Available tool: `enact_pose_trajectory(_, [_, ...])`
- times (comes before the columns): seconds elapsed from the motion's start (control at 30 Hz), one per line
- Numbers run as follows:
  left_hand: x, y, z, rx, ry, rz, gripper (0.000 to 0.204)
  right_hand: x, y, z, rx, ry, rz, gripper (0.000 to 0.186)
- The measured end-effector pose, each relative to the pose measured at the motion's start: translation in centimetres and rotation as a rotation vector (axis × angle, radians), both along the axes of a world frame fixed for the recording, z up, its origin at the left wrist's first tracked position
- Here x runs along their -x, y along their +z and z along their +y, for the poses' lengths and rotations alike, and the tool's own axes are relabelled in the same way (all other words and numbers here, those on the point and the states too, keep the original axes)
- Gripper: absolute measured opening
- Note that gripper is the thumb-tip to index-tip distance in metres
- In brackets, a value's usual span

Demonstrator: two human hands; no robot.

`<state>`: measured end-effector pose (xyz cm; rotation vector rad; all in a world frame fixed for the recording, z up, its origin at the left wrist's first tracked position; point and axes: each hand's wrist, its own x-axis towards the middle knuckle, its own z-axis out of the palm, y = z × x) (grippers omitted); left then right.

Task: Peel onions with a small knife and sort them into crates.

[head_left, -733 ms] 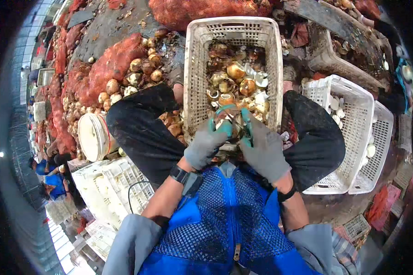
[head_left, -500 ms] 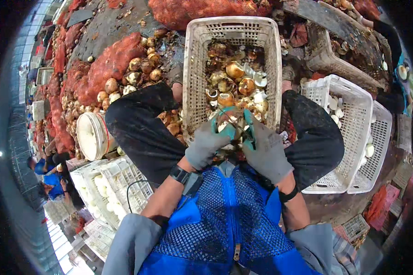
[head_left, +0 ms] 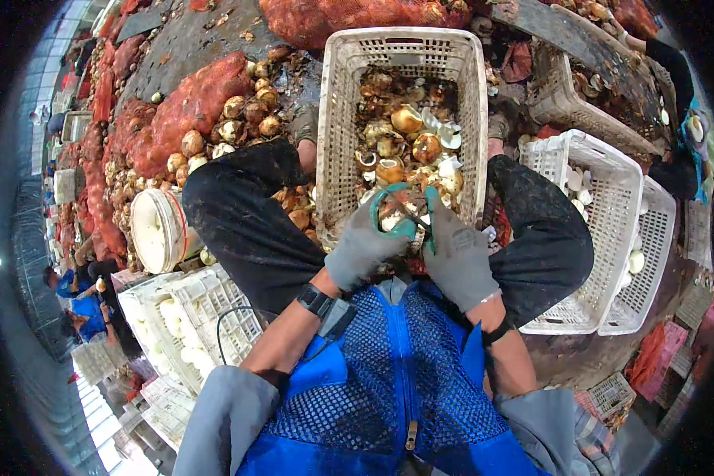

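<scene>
Drawn slightly closer together mid-frame, the left hand (head_left: 366,250) cups an onion (head_left: 390,213) and the right hand (head_left: 462,258) grips what seems a knife (head_left: 408,208), above the white plastic crate (head_left: 335,119), presumably to catch whatever falls.

The stained floor (head_left: 186,71) is strewn with loose onions (head_left: 270,125) and red mesh sacks (head_left: 190,115) to the left of the central crate (head_left: 472,127) (itself set down there). White crates (head_left: 617,230) are placed to that crate's right.
</scene>
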<state>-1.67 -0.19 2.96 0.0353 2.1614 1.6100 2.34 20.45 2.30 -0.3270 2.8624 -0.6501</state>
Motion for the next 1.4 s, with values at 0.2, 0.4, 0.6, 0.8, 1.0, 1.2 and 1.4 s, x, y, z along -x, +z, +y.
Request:
enact_pose_trajectory(0.2, [-0.9, -1.8, -0.1, 0.090, -0.002, 0.075, 0.057, 0.5, -2.1, 0.7, 0.046, 0.041, 0.060, 0.078])
enact_pose_trajectory(0.4, [-0.1, -0.8, -0.8, 0.091, -0.059, -0.009, 0.053, 1.2, -0.9, 0.2, -0.062, 0.064, -0.007, 0.079])
enact_pose_trajectory(0.6, [-1.2, -0.7, -1.1, -0.028, -0.019, -0.120, 0.034, 1.3, -1.1, 1.2, -0.026, 0.113, 0.065, 0.075])
enact_pose_trajectory(0.8, [-2.7, -3.6, -1.4, -0.065, -0.136, -0.098, 0.039, 0.6, -2.6, 1.8, -0.044, 0.105, 0.071, 0.077])
enact_pose_trajectory(1.0, [-0.5, 1.5, 0.8, -0.008, -0.087, -0.083, 0.046, 1.1, -0.4, 1.4, -0.104, 0.094, 0.114, 0.071])
enact_pose_trajectory(1.2, [0.2, 0.9, 0.3, -0.024, -0.129, -0.149, 0.060, 2.4, 0.6, 1.5, -0.118, 0.150, 0.035, 0.071])
enact_pose_trajectory(1.4, [-0.6, 1.3, -0.8, 0.088, -0.269, 0.022, 0.050, 2.1, -4.7, 4.7, -0.133, 0.077, 0.093, 0.062])
